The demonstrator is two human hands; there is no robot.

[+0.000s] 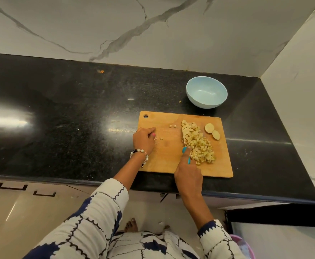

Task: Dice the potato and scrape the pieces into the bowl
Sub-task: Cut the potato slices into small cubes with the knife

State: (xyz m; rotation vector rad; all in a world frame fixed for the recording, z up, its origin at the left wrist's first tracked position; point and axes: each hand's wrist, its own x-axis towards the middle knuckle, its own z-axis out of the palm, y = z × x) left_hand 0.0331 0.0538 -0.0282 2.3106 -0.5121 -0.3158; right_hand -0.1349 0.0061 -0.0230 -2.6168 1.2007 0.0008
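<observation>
Right hand (188, 173) holds knife (184, 142) against diced potato (197, 143).

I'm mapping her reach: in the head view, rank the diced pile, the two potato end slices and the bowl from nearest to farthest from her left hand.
From the left hand:
1. Diced pile, mid-board, to its right.
2. End slices, board's right edge.
3. Bowl, on the counter beyond the board.

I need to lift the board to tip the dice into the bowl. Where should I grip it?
Probably grip the wooden cutting board by its bare left edge, coming from the left, where the left hand rests. The diced potato crowds the right half, towards the empty bowl beyond the far right corner.
</observation>
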